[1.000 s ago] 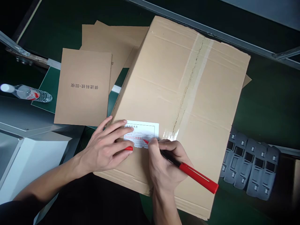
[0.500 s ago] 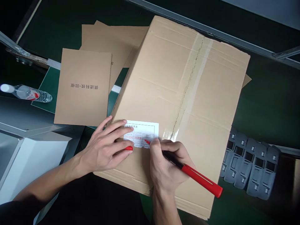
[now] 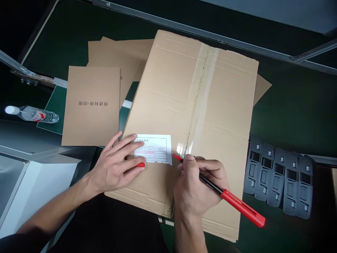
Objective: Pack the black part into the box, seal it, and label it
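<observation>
A white paper form (image 3: pixel 163 147) with printed lines and red handwriting lies on a brown cardboard box (image 3: pixel 168 95). My left hand (image 3: pixel 118 163) rests on the form's left side with fingers spread, pressing it down. A small red marker cap (image 3: pixel 141 164) sticks out between its lower fingers. My right hand (image 3: pixel 201 186) grips a red and black marker (image 3: pixel 237 202) like a pen. The marker's red tip points left, close to the form's right edge; whether it touches anything I cannot tell.
Flat brown cardboard sheets (image 3: pixel 92 123), the front one printed, lie left of the box. A water bottle (image 3: pixel 34 114) is at far left, by a grey-white cabinet (image 3: pixel 44 182). Several dark grey plastic parts (image 3: pixel 279 175) stand in a row at right. A metal rail (image 3: pixel 184 30) crosses the back.
My right hand has drawn the marker tip off the form's written row to the right, near its edge. My left hand keeps its hold. The whole view has shifted slightly.
</observation>
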Demonstrator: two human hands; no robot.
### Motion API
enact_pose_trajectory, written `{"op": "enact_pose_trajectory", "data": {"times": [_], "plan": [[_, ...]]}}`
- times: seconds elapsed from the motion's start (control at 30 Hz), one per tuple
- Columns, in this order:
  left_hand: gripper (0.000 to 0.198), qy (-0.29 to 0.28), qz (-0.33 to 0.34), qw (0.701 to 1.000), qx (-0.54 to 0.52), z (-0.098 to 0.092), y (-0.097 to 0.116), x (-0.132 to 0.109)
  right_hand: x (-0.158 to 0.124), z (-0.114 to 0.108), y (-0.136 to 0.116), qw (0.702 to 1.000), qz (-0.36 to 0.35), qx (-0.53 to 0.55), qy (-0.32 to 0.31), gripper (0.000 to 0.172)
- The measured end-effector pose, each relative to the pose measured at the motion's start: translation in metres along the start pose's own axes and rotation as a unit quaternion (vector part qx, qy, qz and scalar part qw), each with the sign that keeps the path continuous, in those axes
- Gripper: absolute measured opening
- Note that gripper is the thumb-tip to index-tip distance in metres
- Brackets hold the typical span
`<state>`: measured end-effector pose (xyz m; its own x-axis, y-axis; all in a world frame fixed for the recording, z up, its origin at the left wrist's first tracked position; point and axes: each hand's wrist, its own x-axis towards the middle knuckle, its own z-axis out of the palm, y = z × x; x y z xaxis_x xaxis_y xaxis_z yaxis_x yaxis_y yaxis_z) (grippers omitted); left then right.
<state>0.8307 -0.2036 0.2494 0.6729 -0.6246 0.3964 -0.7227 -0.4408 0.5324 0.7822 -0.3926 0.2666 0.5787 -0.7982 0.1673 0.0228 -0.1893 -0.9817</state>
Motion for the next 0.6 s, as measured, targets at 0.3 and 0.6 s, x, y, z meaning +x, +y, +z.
{"op": "enact_pose_trajectory", "data": {"times": [0.3, 0.6], "plan": [[0.015, -0.013, 0.029, 0.999, 0.021, 0.000, -0.003, -0.002, -0.020, -0.013, -0.006, 0.973, 0.042, 0.018, -0.224, 0.028], [0.017, -0.022, 0.048, 0.998, 0.016, 0.001, -0.005, -0.004, -0.025, -0.016, 0.001, 0.962, 0.029, -0.014, -0.271, 0.031]]}}
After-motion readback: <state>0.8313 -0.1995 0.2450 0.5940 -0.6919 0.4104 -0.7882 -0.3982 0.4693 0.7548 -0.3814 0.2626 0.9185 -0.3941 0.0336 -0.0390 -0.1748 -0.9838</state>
